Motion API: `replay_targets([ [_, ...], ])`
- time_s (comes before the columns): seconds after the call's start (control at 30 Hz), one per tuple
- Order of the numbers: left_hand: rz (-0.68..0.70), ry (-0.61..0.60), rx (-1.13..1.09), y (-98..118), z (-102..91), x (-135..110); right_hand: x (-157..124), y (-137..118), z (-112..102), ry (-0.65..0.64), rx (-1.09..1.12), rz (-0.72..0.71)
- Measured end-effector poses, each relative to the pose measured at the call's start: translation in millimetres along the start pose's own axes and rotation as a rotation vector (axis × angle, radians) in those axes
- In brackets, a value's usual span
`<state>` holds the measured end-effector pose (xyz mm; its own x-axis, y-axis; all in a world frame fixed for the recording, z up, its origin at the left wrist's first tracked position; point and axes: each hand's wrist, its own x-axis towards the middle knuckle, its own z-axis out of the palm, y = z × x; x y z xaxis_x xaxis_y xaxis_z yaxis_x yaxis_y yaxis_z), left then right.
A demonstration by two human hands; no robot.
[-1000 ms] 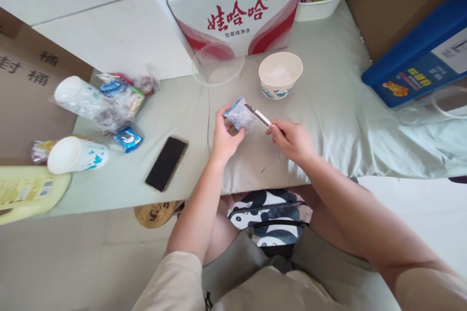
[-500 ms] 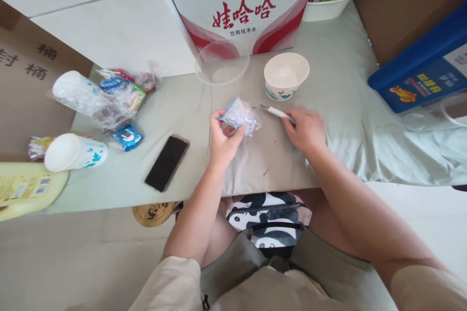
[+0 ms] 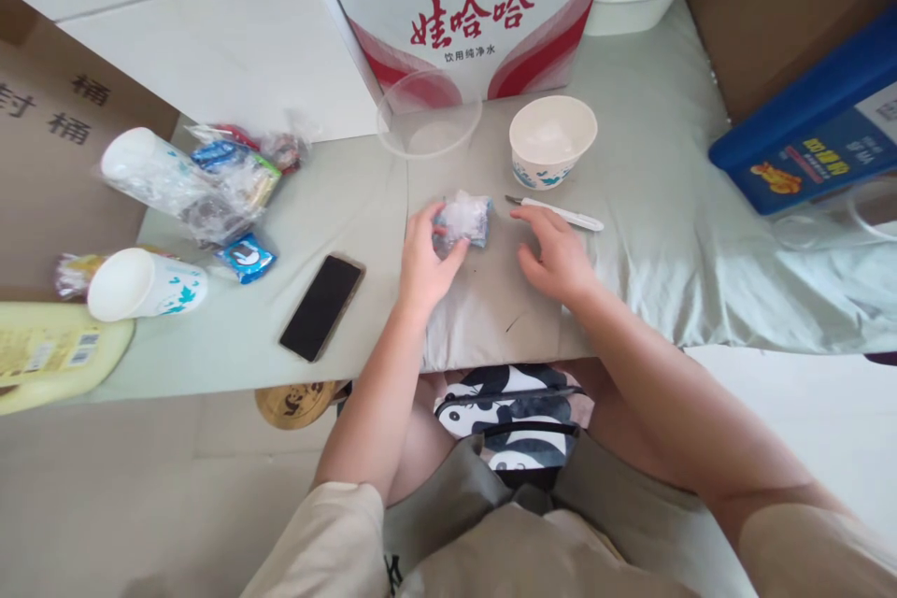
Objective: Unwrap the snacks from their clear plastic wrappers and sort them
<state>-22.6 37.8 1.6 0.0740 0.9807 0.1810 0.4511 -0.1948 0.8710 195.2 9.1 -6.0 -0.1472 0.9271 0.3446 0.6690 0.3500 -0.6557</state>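
Note:
Between the thumb and fingers of my left hand point(image 3: 429, 260) is a small crumpled plastic packet point(image 3: 468, 219), clear and bluish, with something whitish in it. My right hand point(image 3: 553, 254) is open, its fingers apart and pointing toward the packet. Just beyond the right fingers lies a craft knife point(image 3: 564, 212) with a white handle, its dark tip pointing left. Behind the knife a white paper bowl point(image 3: 552, 135) with blue leaf prints stands upright. A clear plastic bowl point(image 3: 429, 117) sits to its left, near the box.
A black phone point(image 3: 320, 308) lies left of my hands. Farther left are a paper cup point(image 3: 144, 285), a wrapped stack of cups point(image 3: 150, 170) and snack packets point(image 3: 242, 166). A white carton point(image 3: 476, 28) stands behind; a blue container point(image 3: 805, 126) is at the right.
My right hand has let go of the craft knife, which now lies on the cloth, and has moved left toward the packet. The packet has turned slightly in my left hand.

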Motion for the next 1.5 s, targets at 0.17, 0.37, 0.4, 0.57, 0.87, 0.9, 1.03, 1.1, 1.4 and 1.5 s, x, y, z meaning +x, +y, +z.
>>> replay_targets([
  [0.17, -0.242, -0.021, -0.304, 8, -0.1, 3, 0, -1, 3, -0.004, 0.062, -0.006],
  [0.37, -0.478, -0.217, -0.76, 29, -5.0, 1, 2, -3, 4, -0.078, 0.129, -0.046],
  [0.4, -0.5, -0.202, -0.789, 29, -5.9, 2, 2, -3, 4, -0.093, 0.126, -0.036],
  [0.57, -0.555, -0.003, -0.754, 18, -12.5, 9, 3, -4, -1, -0.084, 0.124, -0.015],
  [0.87, -0.391, 0.147, -0.117, -20, -38.3, 17, 1, 3, -16, 0.103, 0.199, 0.124],
  [0.9, -0.342, 0.133, -0.001, -23, -41.1, 17, 1, 4, -18, 0.125, 0.182, 0.175],
  [1.03, -0.122, 0.032, 0.273, -24, -44.5, 13, -1, 5, -23, 0.231, 0.104, 0.222],
  [1.1, -0.032, -0.031, 0.318, -19, -42.2, 11, -1, 2, -24, 0.227, 0.099, 0.098],
  [1.4, 0.122, -0.057, 0.367, 10, -45.5, -3, -7, -9, -22, 0.014, -0.174, -0.088],
  [1.5, 0.235, -0.054, 0.332, 26, -53.3, -13, -15, -18, -34, 0.064, -0.187, -0.168],
])
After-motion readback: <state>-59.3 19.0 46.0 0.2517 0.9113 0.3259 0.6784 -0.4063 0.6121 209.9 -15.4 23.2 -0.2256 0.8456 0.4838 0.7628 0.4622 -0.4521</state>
